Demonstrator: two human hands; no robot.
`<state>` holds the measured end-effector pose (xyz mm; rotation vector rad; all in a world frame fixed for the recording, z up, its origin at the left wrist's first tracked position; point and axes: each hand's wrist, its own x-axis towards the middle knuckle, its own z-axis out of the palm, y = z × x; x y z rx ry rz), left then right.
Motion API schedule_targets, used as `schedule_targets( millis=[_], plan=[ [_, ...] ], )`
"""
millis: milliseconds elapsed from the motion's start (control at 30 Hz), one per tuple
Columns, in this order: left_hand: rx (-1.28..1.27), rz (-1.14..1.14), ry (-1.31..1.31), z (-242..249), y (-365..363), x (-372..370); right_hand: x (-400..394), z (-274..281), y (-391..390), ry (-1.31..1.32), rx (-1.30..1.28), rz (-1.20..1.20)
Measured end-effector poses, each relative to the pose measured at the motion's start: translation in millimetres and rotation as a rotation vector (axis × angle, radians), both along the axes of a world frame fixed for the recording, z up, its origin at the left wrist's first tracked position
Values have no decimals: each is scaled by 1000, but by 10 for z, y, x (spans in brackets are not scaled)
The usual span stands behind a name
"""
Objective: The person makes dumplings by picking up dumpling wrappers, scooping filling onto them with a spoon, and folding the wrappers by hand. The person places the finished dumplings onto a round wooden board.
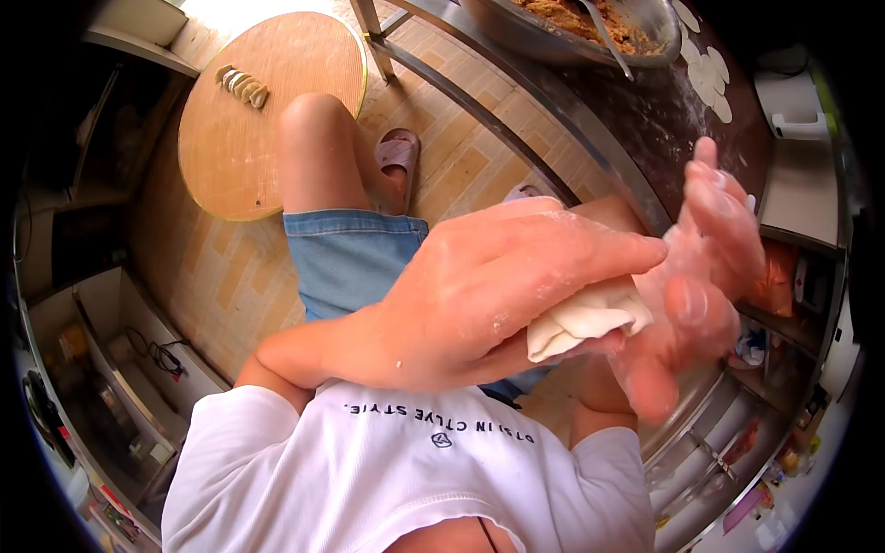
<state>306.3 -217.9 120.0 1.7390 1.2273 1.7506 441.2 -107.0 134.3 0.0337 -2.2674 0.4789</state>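
Note:
My left hand [479,286] reaches across my body, dusted with flour, its fingers closed around a folded dumpling [590,318]. Pale pleated dough shows between the thumb and the lower fingers; the rest of the dumpling is hidden in the hand. Close on its right is my right hand [696,290], floury and slightly blurred, with fingers spread apart and nothing held in them. Its near fingers are right by the dumpling's edge.
A metal bowl [666,46] of filling with a spoon [604,39] stands on a floured dark table [636,111]. Several round wrappers [708,78] lie beside it. Dumplings [241,86] sit in a row on a round wooden board [277,55] at the left.

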Motion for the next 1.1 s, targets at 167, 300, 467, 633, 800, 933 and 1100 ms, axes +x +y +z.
schedule_targets(
  millis=[167,300,467,633,800,933,1100],
  plan=[
    [112,121,179,-45,72,-84,13,261,-45,-90,296,-131],
    [50,142,274,71,33,-160,7,387,-43,-199,362,-123],
    [65,28,93,-37,63,-161,-69,483,-64,-272,194,-156],
    [51,36,51,-33,41,-155,-145,599,-87,-349,192,-129],
    [15,-3,102,-6,1,-219,-207,673,-102,-434,164,-150],
    [-91,-68,50,3,-39,-251,-193,601,-30,-422,-86,-141],
    [-196,-115,-100,-17,-75,-261,-237,669,-95,-483,205,-107]
  ],
)
